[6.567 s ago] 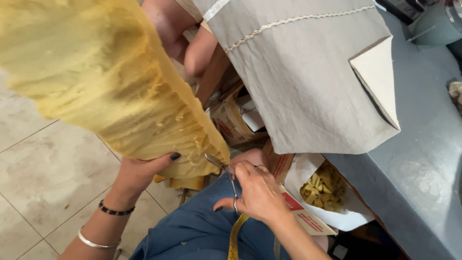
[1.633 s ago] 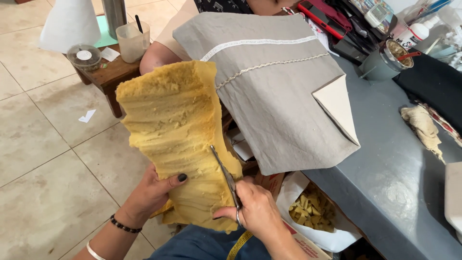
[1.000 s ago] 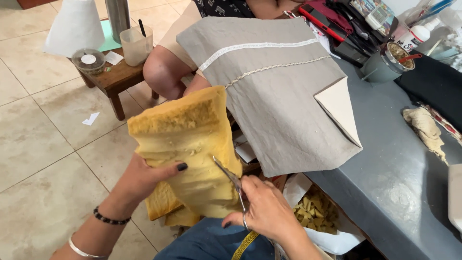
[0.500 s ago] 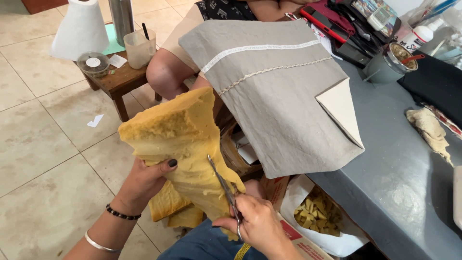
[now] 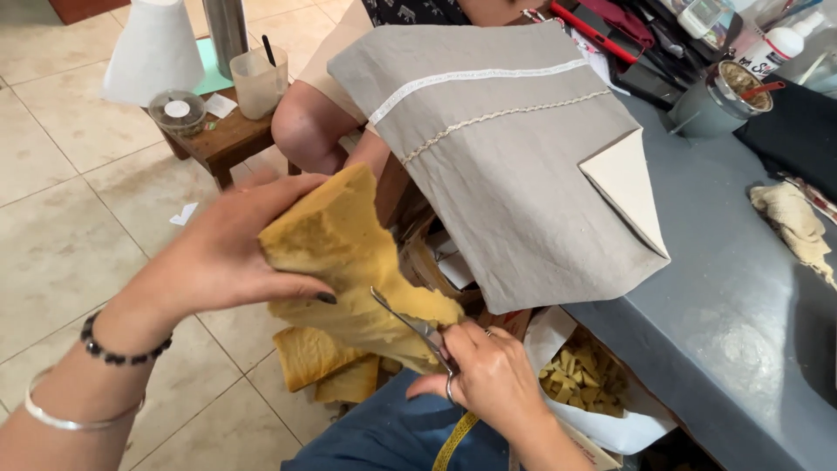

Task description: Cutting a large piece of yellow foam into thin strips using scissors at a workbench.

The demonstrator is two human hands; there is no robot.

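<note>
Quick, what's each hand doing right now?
Left hand: closed on the yellow foam piece.
Right hand: holding scissors, blades against the foam.

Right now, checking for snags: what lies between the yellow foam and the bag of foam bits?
In the head view, the right hand with scissors sits between the foam and bag.

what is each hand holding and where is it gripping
Left hand grips the yellow foam slab by its upper end; right hand holds metal scissors by the handles.
</note>
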